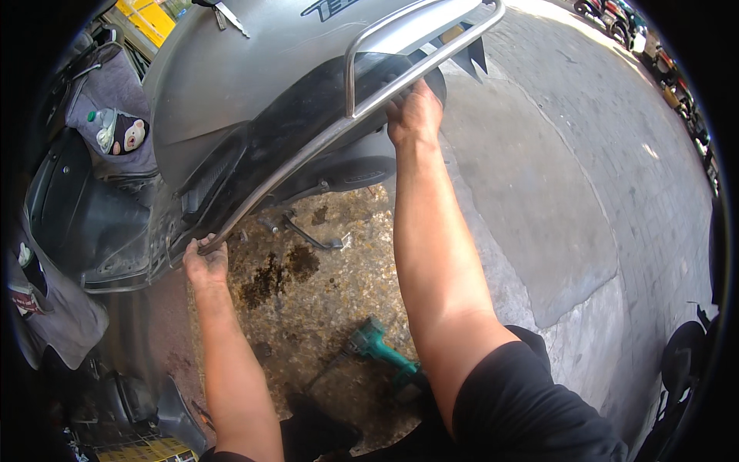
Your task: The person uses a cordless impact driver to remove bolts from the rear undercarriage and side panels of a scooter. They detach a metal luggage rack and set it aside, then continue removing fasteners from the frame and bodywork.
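A long metal guard bar (308,152) runs along the side of a grey scooter (208,85), and both my hands are on it. At its lower front end, next to the footboard, my left hand (206,263) is closed round the tube. My right hand (416,115) grips the bar farther back, by the scooter's rear; its fingers are partly hidden behind the tube. Beside the rear panel the bar bends round into a second rail (351,73). Keys (229,19) hang at the top of the body.
A green power tool (379,344) lies on the stained ground below my arms. A black lever-like part (308,233) lies near the scooter. A bottle in a pouch (122,132) is at the scooter's front. Parked motorbikes (616,27) stand far right, and grey paving (539,192) stretches between.
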`<act>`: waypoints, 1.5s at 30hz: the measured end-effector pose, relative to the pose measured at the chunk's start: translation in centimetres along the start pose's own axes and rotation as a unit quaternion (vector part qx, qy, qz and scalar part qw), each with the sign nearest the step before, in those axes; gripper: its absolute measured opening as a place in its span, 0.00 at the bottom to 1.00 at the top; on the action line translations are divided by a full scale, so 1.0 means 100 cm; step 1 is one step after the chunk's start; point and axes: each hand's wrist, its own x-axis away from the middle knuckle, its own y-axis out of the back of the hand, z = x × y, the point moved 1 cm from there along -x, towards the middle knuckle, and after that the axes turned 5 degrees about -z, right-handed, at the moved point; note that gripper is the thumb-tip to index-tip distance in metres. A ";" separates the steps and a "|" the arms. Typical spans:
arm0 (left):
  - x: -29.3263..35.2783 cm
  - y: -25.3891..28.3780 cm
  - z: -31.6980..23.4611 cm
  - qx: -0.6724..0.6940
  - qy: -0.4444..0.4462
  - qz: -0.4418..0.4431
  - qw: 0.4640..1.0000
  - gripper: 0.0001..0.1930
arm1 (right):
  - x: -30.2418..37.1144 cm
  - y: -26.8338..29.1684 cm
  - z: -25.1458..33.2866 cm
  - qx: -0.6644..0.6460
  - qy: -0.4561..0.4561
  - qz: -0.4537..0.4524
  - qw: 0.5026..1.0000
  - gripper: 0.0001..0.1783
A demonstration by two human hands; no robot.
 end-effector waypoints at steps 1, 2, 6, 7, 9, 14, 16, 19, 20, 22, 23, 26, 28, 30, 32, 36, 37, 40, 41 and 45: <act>-0.002 0.001 -0.001 -0.010 -0.010 -0.001 1.000 0.11 | 0.000 -0.005 0.000 -0.059 -0.027 0.041 0.997 0.14; -0.003 0.002 -0.002 -0.020 -0.020 0.000 1.000 0.12 | 0.002 -0.008 -0.001 -0.133 -0.078 0.085 0.984 0.11; -0.008 0.003 -0.004 -0.036 -0.028 -0.001 0.999 0.11 | 0.007 -0.011 -0.002 -0.195 -0.125 0.123 0.965 0.09; -0.008 0.003 -0.005 -0.026 -0.020 -0.006 0.999 0.10 | 0.007 -0.010 -0.002 -0.196 -0.132 0.126 0.963 0.09; -0.009 0.002 -0.005 -0.011 -0.015 -0.016 1.000 0.09 | 0.006 -0.006 -0.002 -0.187 -0.140 0.109 0.966 0.07; -0.009 0.003 -0.005 -0.020 -0.033 -0.007 0.999 0.07 | -0.003 -0.003 -0.002 -0.198 -0.174 0.152 0.953 0.06; -0.010 0.004 -0.005 -0.026 -0.032 -0.001 0.999 0.07 | -0.007 -0.002 -0.004 -0.193 -0.180 0.154 0.952 0.06; -0.013 0.003 -0.007 -0.042 -0.026 -0.011 0.999 0.09 | -0.009 -0.003 -0.007 -0.169 -0.166 0.190 0.953 0.07; -0.015 0.001 -0.007 -0.040 -0.017 -0.014 0.999 0.10 | -0.009 -0.002 -0.008 -0.147 -0.153 0.164 0.963 0.07; -0.017 0.000 -0.007 -0.032 -0.006 -0.016 0.999 0.10 | -0.006 -0.001 -0.010 -0.149 -0.159 0.165 0.962 0.07; -0.017 0.000 -0.007 -0.031 -0.004 -0.015 0.999 0.10 | -0.003 0.000 -0.011 -0.152 -0.167 0.160 0.961 0.07; -0.017 -0.001 -0.007 -0.038 -0.020 -0.020 0.999 0.10 | 0.001 0.001 -0.008 -0.160 -0.172 0.159 0.959 0.07; -0.017 0.000 -0.007 -0.045 -0.020 -0.020 0.999 0.11 | 0.003 0.001 -0.008 -0.171 -0.162 0.158 0.959 0.07; -0.017 0.002 -0.008 -0.061 -0.014 -0.010 0.998 0.11 | 0.004 0.000 -0.009 -0.196 -0.156 0.188 0.950 0.06; -0.018 0.002 -0.008 -0.043 -0.009 0.006 0.999 0.11 | 0.005 0.001 -0.012 -0.200 -0.152 0.197 0.948 0.06; -0.022 0.005 -0.009 -0.034 0.001 0.001 0.999 0.11 | 0.003 0.006 -0.015 -0.205 -0.155 0.213 0.943 0.06; -0.023 0.004 -0.009 -0.036 0.002 0.006 0.999 0.11 | 0.002 0.007 -0.015 -0.214 -0.156 0.219 0.939 0.06; -0.024 0.005 -0.008 -0.030 -0.014 -0.006 0.999 0.08 | 0.004 0.009 -0.016 -0.223 -0.157 0.239 0.932 0.10; -0.024 0.005 -0.008 -0.019 -0.014 -0.017 1.000 0.07 | 0.008 0.009 -0.018 -0.224 -0.155 0.269 0.924 0.10; -0.021 0.003 -0.006 -0.017 -0.019 -0.016 1.000 0.02 | 0.033 0.014 -0.038 -0.145 -0.188 0.258 0.936 0.05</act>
